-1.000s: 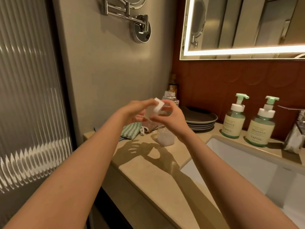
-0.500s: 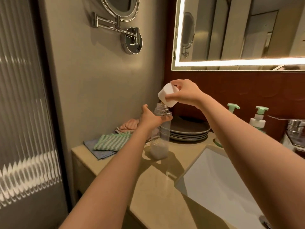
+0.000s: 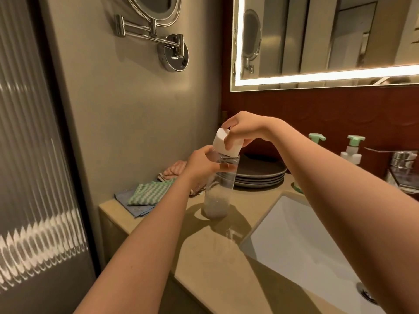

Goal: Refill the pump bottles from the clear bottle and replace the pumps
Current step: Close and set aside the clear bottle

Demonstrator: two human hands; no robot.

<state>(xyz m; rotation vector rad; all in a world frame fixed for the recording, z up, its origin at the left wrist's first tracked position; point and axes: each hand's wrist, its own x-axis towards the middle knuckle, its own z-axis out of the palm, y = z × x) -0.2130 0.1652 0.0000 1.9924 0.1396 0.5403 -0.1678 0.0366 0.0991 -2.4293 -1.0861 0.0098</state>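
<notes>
A clear bottle (image 3: 218, 196) stands upright on the beige counter (image 3: 210, 259), with a little whitish liquid at its bottom. My left hand (image 3: 201, 165) grips its upper part. My right hand (image 3: 241, 130) holds a white cap (image 3: 223, 141) tilted on the bottle's neck. Two pump bottles with mint-green pumps stand at the back right: one (image 3: 317, 138) mostly hidden behind my right forearm, the other (image 3: 352, 149) showing its pump and white collar.
A white sink basin (image 3: 301, 243) lies right of the bottle. A stack of dark plates (image 3: 260, 175) sits behind it. Folded cloths (image 3: 147, 193) lie at the counter's left end. A chrome tap (image 3: 403, 159) is at the far right. A wall is close on the left.
My right hand has brought the white cap down from above the bottle onto its neck. My left hand keeps its hold on the bottle.
</notes>
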